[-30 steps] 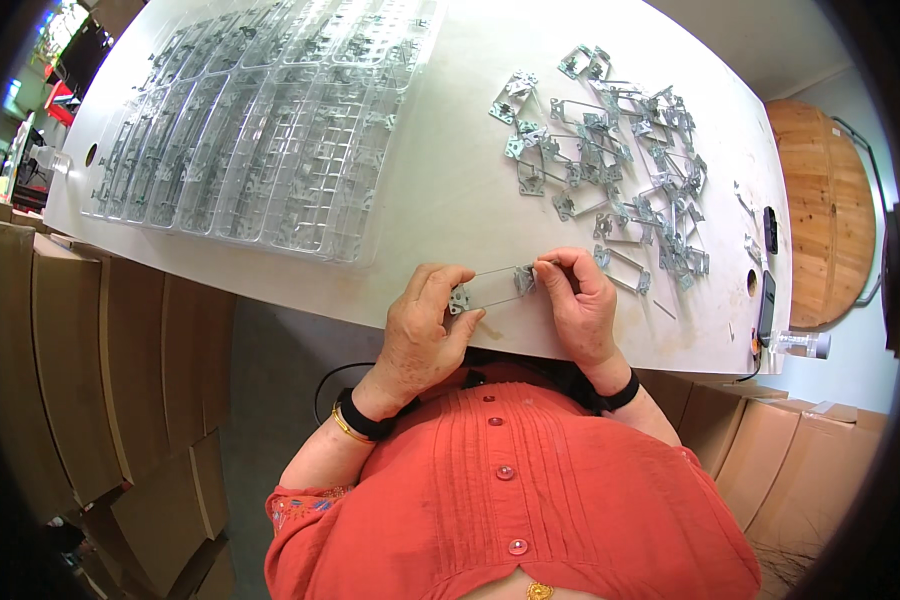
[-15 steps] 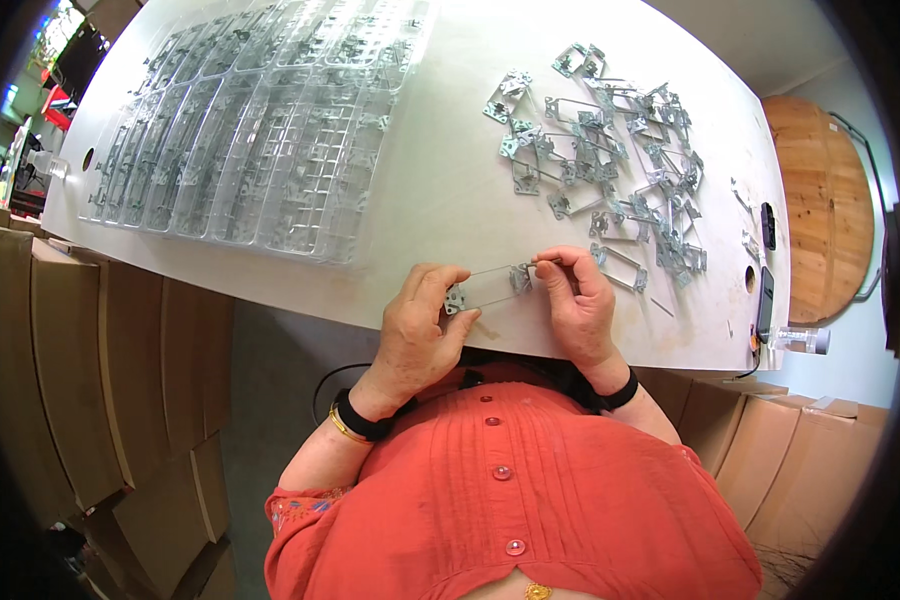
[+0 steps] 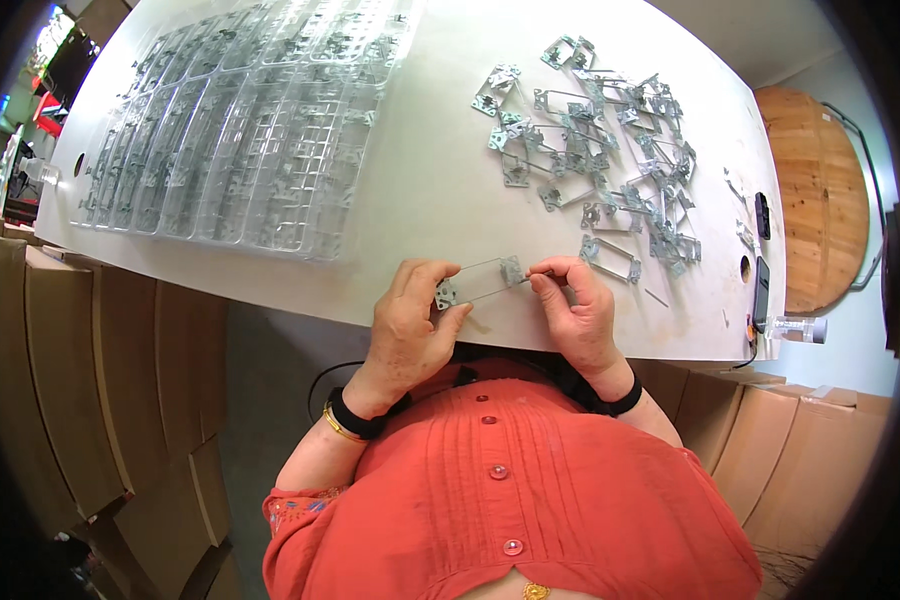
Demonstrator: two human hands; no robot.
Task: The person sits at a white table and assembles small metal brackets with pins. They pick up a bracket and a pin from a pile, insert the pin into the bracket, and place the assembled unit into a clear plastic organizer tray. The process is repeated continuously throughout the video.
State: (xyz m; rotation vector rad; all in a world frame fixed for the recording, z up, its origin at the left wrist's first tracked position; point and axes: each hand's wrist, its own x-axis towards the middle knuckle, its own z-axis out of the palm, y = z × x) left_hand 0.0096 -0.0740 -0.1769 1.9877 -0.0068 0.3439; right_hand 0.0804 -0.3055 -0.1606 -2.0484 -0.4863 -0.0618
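Note:
My left hand (image 3: 410, 325) is closed on one end of a small metal frame (image 3: 511, 270). Two thin parallel rods join a perforated plate at each end of it. The frame is held just above the table's near edge, and its left plate sits between my thumb and fingers. At its right plate, my right hand (image 3: 582, 310) is closed in a pinch on a thin dark piece (image 3: 541, 274). That piece is mostly hidden by the fingertips, so I cannot tell its exact kind. To the right and beyond lies a loose pile of similar metal frames (image 3: 574, 140).
Stacked clear plastic trays (image 3: 320, 250) with rows of metal parts cover the table's left side. A loose thin pin (image 3: 657, 298) lies beside the pile. Along the right edge are a phone (image 3: 762, 285), a black object (image 3: 763, 215) and a clear bottle (image 3: 800, 329). Cardboard boxes (image 3: 70, 370) stand below, left.
My right fingertips have come slightly nearer to me beside the frame's right plate, which now shows more of its face. My left hand keeps its hold. The whole view has shifted slightly.

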